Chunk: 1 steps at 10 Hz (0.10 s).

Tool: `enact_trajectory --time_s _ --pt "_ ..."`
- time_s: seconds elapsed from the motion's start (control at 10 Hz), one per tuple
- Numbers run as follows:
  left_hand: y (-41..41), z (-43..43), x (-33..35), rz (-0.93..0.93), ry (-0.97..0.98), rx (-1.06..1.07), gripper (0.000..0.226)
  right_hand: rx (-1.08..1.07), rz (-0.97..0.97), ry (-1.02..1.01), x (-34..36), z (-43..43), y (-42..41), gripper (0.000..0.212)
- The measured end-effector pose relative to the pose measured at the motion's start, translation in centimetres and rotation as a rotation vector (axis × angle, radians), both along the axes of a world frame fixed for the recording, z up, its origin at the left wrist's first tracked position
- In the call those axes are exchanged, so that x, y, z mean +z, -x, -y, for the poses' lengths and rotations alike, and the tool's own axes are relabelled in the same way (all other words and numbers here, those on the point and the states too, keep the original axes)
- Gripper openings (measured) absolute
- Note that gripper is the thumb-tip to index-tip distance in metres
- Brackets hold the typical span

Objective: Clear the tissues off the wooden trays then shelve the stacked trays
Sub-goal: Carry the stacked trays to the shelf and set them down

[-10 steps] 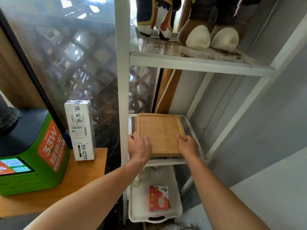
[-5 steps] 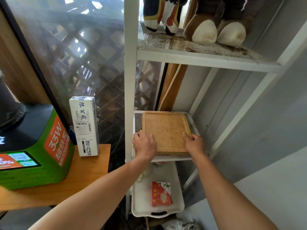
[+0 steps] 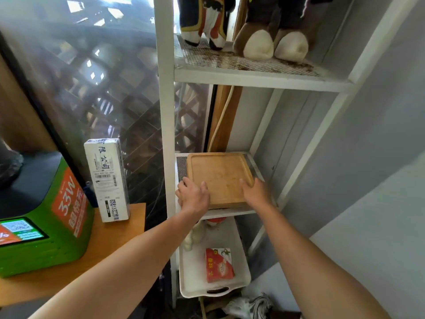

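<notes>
The stacked wooden trays (image 3: 219, 176) lie flat on the middle mesh shelf (image 3: 181, 164) of a white metal rack. Nothing lies on the top tray. My left hand (image 3: 193, 196) grips the trays' near left corner, thumb on top. My right hand (image 3: 255, 192) holds the near right corner in the same way. How many trays make up the stack is hidden by my hands.
Plush toys (image 3: 266, 26) stand on the upper mesh shelf (image 3: 253, 65). Below sits a white plastic tray (image 3: 195, 272) with a red packet (image 3: 219, 264). On a wooden table (image 3: 110, 245) to the left stand a white box (image 3: 107, 179) and a green machine (image 3: 39, 215). A grey wall is on the right.
The trays have slid further back onto the middle shelf, with both hands staying on their near corners. The view has shifted slightly.
</notes>
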<state>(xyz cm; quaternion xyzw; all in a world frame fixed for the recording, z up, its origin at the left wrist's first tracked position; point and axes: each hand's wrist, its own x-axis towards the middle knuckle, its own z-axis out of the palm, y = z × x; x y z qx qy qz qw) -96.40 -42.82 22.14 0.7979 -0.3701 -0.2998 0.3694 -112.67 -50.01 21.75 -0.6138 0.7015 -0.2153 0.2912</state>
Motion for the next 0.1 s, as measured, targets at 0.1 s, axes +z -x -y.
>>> enact_trajectory --time_s 0.1 --pt "0.33 -0.58 0.53 -0.064 0.004 -0.076 0.070 0.014 -0.143 0.054 0.66 -1.80 0.03 0.062"
